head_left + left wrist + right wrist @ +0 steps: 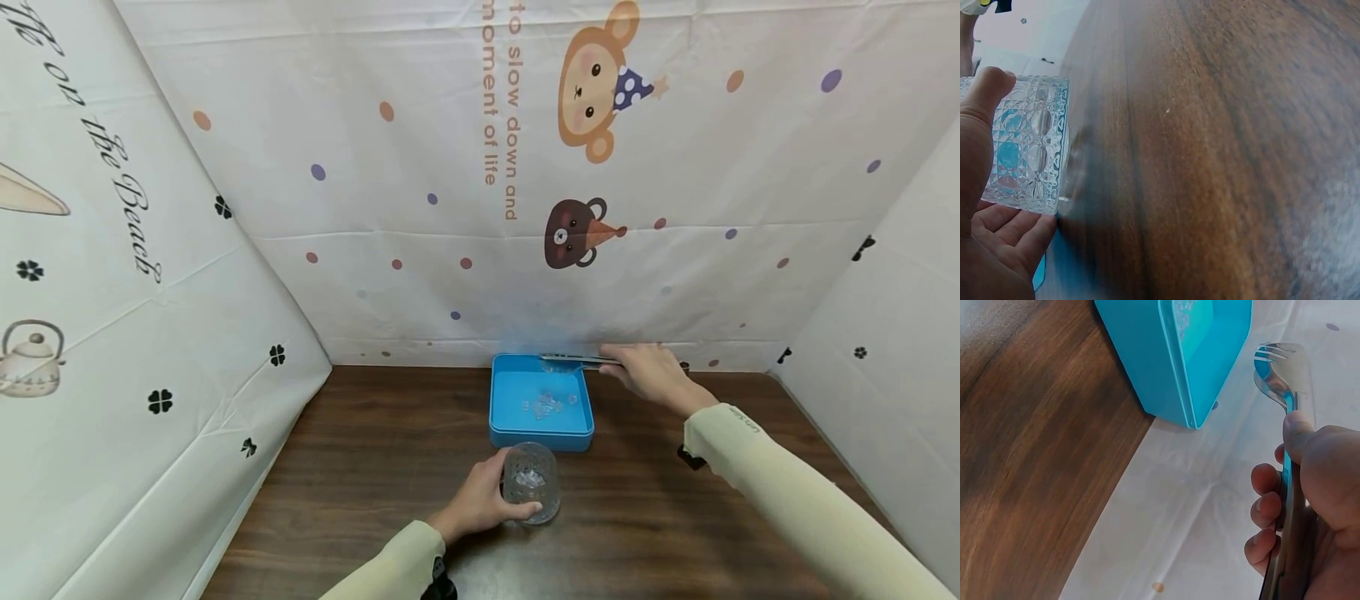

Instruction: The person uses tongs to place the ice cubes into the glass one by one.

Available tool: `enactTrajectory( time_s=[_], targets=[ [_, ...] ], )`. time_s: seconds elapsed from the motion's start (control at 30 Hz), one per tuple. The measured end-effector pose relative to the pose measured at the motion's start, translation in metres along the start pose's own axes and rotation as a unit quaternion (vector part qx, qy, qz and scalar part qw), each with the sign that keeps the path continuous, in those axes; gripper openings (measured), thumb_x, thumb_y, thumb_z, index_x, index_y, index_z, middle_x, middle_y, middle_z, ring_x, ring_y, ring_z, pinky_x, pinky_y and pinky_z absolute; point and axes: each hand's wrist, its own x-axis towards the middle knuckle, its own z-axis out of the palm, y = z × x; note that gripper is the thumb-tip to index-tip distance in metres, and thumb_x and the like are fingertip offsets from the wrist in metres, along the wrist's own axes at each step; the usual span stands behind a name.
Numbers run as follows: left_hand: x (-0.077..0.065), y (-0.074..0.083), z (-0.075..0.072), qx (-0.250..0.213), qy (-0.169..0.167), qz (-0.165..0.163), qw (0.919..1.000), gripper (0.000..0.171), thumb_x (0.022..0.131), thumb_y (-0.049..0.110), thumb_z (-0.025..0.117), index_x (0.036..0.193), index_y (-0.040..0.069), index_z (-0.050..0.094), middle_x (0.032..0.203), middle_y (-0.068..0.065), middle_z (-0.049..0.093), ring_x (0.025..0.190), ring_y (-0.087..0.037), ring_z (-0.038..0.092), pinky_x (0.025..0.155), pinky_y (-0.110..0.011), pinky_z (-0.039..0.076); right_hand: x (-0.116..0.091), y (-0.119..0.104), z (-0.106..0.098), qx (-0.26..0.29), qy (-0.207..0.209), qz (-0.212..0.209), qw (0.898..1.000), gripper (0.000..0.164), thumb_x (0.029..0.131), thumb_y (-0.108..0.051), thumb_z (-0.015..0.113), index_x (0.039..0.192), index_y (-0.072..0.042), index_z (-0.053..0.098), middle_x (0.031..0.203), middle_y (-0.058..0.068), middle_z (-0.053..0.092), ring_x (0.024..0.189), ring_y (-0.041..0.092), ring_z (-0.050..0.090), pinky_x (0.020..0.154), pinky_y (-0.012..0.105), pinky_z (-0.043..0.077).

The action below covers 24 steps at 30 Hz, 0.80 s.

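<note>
The left hand (480,498) wraps a glass (531,482), thumb on one side and fingers (1019,232) curled under and around the other. The glass is clear, cut in a raised diamond pattern, and stands on the desk (360,467) with a few clear lumps inside. Just beyond these fingers sits a tray (541,433), square, blue, smooth plastic with rounded corners, holding small clear pieces. The right hand (648,372) hovers at the tray's far right corner, its fingers (1266,509) curled round tongs (1285,387), shiny metal with a toothed tip that reaches over the tray's far edge. The desk is dark wood grain. A white printed cloth (420,167) hangs behind.
</note>
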Motion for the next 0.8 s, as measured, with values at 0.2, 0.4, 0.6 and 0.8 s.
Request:
enactTrajectory(
  time_s=[0.2,0.4,0.6,0.8],
  targets=[
    [-0.001,-0.001,0.001,0.001,-0.002,-0.006,1.0,0.075,0.086,0.047,0.082,0.145,0.013,0.049,0.127,-0.004,0.065,0.106,-0.008,0.065,0.084,-0.028,0.056,-0.002,0.001,0.004,-0.001,-0.001,-0.002,1.0,0.011,0.1,-0.024,0.069,0.095,-0.018,0.061,0.062,-0.007,0.042,0.049,0.012,0.039,0.045,0.031,0.028],
    [-0.001,-0.001,0.001,-0.002,-0.002,-0.005,1.0,0.074,0.086,0.046,0.082,0.145,0.014,0.05,0.127,-0.003,0.065,0.106,-0.008,0.065,0.085,-0.028,0.056,-0.005,0.0,0.003,0.005,0.008,-0.016,1.0,0.012,0.101,-0.026,0.068,0.093,-0.02,0.061,0.064,-0.008,0.043,0.051,0.01,0.04,0.045,0.03,0.03],
    [0.0,0.0,0.0,-0.006,-0.001,0.0,1.0,0.074,0.086,0.045,0.083,0.145,0.014,0.05,0.127,-0.003,0.066,0.106,-0.009,0.065,0.085,-0.027,0.056,-0.01,-0.003,-0.002,-0.004,0.023,-0.026,0.999,0.014,0.101,-0.028,0.067,0.091,-0.02,0.061,0.067,-0.009,0.045,0.055,0.009,0.041,0.047,0.029,0.031],
    [0.001,-0.001,0.0,-0.005,0.001,0.001,1.0,0.075,0.086,0.045,0.082,0.145,0.014,0.049,0.127,-0.003,0.065,0.107,-0.01,0.065,0.085,-0.027,0.056,-0.017,-0.012,-0.009,0.005,0.012,-0.034,0.999,0.012,0.1,-0.029,0.07,0.092,-0.021,0.064,0.071,-0.012,0.054,0.058,0.006,0.047,0.048,0.027,0.034]
  ],
)
